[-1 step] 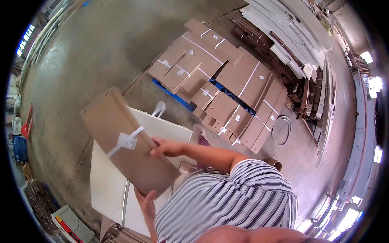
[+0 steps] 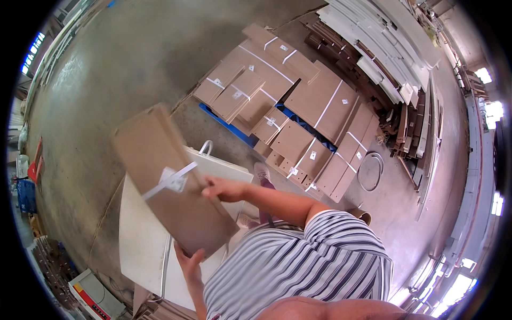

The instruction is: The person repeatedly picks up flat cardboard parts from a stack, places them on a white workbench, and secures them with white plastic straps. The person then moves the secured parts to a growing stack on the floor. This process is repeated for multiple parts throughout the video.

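A long bundle of brown panels (image 2: 197, 218), bound by a white strap with a label under it, is tilted in front of me over a white work surface (image 2: 141, 234). My right hand (image 2: 224, 189) grips its right long edge, near the strap. At the near end, my left hand (image 2: 189, 261) holds the lower corner, thumb along the edge and the other fingers partly hidden beneath. The bundle's far end sticks out past the surface, over the floor.
Strapped stacks of brown panels (image 2: 314, 101) lie on a blue pallet (image 2: 229, 125) ahead to the right. Long white boards (image 2: 373, 32) are piled beyond it. A coiled ring (image 2: 370, 172) lies on the floor. At lower left stands a grey and red machine (image 2: 96, 296).
The bundle's far end has swung slightly up and to the right. My right hand has shifted a little with it, while my left hand stays at the near corner.
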A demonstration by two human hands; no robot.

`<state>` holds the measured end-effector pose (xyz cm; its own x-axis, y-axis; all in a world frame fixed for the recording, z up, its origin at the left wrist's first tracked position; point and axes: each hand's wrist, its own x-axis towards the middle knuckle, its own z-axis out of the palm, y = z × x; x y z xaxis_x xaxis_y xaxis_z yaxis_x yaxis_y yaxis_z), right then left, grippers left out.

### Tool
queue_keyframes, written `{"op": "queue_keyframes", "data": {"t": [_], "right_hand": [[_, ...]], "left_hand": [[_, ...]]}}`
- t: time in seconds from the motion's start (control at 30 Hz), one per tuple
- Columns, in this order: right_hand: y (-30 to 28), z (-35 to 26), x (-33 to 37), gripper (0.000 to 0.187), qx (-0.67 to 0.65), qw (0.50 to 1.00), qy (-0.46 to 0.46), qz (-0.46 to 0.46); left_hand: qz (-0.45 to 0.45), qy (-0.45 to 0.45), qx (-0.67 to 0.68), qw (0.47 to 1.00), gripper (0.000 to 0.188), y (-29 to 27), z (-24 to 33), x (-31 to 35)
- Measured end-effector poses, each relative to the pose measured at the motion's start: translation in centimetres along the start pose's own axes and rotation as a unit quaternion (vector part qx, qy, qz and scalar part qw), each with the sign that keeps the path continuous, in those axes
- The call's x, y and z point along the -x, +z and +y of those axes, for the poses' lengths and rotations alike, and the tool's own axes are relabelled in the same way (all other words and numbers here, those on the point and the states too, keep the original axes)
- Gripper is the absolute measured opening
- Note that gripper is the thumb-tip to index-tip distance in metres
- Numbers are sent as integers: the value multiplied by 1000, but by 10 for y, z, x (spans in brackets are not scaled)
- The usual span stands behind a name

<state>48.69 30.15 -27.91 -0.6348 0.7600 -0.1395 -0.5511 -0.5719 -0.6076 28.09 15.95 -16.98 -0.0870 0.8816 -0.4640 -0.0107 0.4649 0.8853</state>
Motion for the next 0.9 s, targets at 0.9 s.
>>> {"op": "queue_keyframes", "data": {"t": [0.9], "right_hand": [[-636, 26, -93, 60, -72, 704, -146, 692]], "left_hand": [[42, 235, -646, 725, 46, 127, -147, -288]]}}
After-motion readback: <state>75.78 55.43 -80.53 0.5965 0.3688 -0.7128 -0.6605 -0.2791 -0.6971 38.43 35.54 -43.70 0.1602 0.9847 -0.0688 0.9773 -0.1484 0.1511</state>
